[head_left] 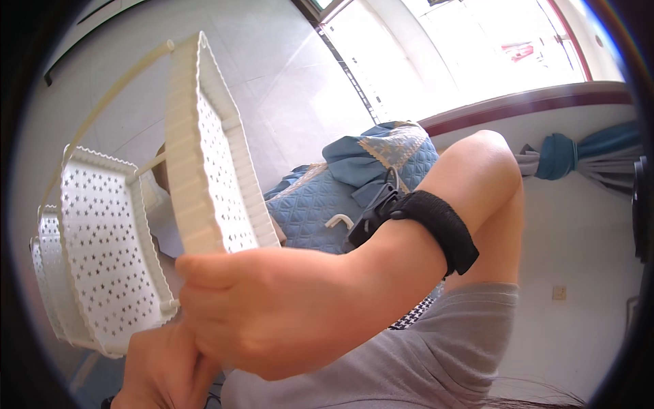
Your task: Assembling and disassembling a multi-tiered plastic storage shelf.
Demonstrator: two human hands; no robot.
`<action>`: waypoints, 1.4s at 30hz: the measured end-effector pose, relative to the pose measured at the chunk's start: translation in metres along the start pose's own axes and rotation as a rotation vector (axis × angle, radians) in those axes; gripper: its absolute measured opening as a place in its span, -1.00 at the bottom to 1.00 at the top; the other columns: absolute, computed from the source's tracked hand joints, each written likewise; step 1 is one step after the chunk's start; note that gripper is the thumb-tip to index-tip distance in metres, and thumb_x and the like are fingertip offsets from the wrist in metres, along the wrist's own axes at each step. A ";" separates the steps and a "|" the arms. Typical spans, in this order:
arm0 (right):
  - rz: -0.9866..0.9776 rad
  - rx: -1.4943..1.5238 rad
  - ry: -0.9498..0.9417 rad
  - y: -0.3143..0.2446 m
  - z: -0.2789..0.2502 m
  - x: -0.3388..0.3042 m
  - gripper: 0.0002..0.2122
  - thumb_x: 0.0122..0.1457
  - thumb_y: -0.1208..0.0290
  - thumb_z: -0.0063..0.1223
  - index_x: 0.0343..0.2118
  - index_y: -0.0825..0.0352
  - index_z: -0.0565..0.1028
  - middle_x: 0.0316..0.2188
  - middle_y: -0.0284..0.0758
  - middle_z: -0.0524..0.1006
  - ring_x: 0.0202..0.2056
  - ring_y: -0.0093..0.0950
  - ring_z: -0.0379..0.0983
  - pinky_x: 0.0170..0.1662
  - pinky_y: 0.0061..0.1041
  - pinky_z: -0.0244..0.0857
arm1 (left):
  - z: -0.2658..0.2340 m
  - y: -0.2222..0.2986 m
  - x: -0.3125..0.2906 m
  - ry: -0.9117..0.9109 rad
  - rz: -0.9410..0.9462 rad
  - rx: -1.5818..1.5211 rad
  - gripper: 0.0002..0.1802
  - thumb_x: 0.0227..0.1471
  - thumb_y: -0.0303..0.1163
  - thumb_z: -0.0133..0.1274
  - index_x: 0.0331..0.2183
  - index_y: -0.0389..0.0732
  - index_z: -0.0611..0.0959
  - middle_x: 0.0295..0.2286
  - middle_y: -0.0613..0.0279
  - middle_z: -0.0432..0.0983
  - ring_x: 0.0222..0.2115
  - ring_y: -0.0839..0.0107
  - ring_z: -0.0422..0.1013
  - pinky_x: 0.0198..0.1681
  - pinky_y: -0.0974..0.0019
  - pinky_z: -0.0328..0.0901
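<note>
At the left of the frame, a white tiered rack (102,238) leans sideways, its star-pierced trays joined by slim cream poles (112,95), as my two bare hands meet at its near corner. My right hand (248,310), below a black wrist strap (443,221), has its fingers curled closed on that corner; whether on pole or tray edge is hidden. My left hand (160,365) sits just beneath, at lower left; I cannot tell what its fingers hold. The rack looks like thin plastic, likely light and fairly stiff, a little slick, and apt to twist or crack at the joints. Poles or solid tray corners seem the surest hold, rather than wavy rims. Behind, at center, lies a blue quilted cover (310,218).
</note>
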State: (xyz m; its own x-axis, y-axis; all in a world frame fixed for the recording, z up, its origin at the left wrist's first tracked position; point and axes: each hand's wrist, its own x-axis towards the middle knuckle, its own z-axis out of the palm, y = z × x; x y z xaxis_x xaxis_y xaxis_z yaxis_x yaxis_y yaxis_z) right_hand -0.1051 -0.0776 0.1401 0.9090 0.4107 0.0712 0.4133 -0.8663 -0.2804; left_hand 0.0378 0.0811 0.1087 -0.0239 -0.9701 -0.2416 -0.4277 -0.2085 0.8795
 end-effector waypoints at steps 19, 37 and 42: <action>-0.214 0.264 0.249 0.019 0.014 0.037 -0.81 -0.24 0.21 0.04 -0.75 0.23 0.49 -0.74 -0.36 0.41 -0.59 -0.39 0.32 -0.32 -0.45 0.14 | -0.030 -0.050 -0.032 0.113 0.240 -0.086 -0.80 0.05 -0.31 0.13 -0.45 -0.24 0.53 -0.58 0.02 0.46 -0.56 0.01 0.42 -0.53 0.10 0.28; -0.221 0.252 0.365 0.012 0.025 0.021 -0.75 -0.28 0.15 0.02 -0.73 0.26 0.48 -0.71 -0.31 0.44 -0.56 -0.38 0.35 -0.32 -0.41 0.17 | -0.034 -0.055 -0.033 0.106 0.340 -0.032 -0.72 0.12 -0.23 0.12 -0.49 -0.23 0.52 -0.61 0.05 0.42 -0.62 0.08 0.39 -0.57 0.12 0.24; -0.232 0.203 0.216 0.006 0.024 -0.019 -0.74 -0.12 0.20 -0.03 -0.71 0.31 0.43 -0.68 -0.26 0.37 -0.52 -0.26 0.35 -0.35 -0.27 0.17 | -0.033 -0.049 -0.043 0.089 0.392 0.012 -0.70 0.14 -0.21 0.12 -0.49 -0.22 0.52 -0.62 0.06 0.41 -0.64 0.10 0.38 -0.59 0.12 0.23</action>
State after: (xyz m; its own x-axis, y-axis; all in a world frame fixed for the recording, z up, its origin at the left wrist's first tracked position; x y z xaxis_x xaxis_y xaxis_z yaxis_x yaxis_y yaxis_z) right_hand -0.1209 -0.0840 0.1139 0.7919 0.5007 0.3494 0.6100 -0.6746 -0.4158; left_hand 0.0894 0.1291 0.0896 -0.1094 -0.9829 0.1480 -0.4122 0.1803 0.8931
